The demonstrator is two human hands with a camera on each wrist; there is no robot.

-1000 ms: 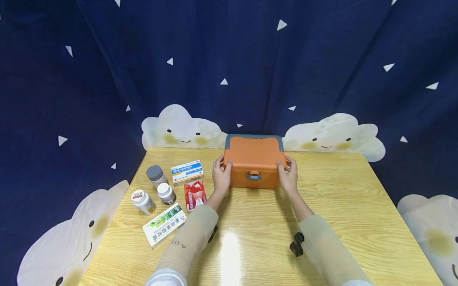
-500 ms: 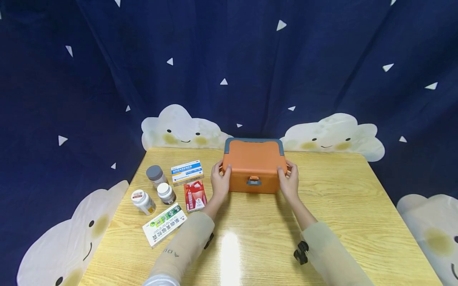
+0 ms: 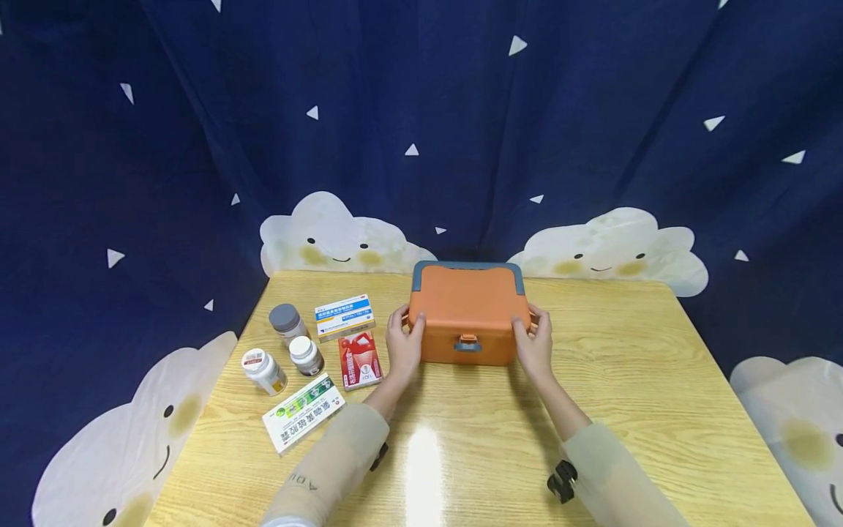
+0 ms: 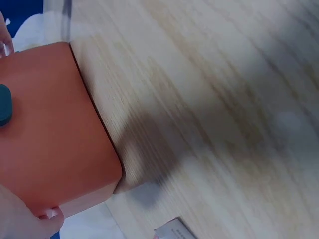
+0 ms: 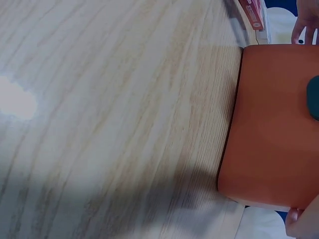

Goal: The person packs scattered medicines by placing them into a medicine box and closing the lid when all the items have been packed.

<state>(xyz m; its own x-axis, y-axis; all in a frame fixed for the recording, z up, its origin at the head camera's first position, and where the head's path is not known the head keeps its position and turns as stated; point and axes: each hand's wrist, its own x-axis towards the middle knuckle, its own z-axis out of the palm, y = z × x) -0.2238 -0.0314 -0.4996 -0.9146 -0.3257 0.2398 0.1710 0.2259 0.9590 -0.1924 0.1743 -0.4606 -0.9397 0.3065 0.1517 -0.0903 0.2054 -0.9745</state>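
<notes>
An orange storage box [image 3: 470, 293] with a blue-grey rim along the back of its lid stands on the wooden table. Its lid is down, and a blue-grey latch [image 3: 468, 346] sits on its front. My left hand [image 3: 405, 348] grips the box's left side, thumb near the front corner. On the opposite side, my right hand [image 3: 536, 348] holds it the same way. Most fingers are hidden behind the box's sides. Both wrist views show the orange front [image 4: 55, 129] close up, with part of a hand at each end.
Left on the table [image 3: 658, 380] are a grey-capped bottle [image 3: 287, 323], two white-capped bottles [image 3: 306, 356] [image 3: 265, 372], a blue-and-white medicine box [image 3: 345, 317], a red medicine box [image 3: 360, 359] and a green-and-white medicine box [image 3: 304, 414]. A dark blue curtain [image 3: 421, 110] hangs behind.
Both hands have drawn the orange box a little way across the table, away from the curtain and nearer to me. Their hold on its sides looks unchanged. The medicines stay put.
</notes>
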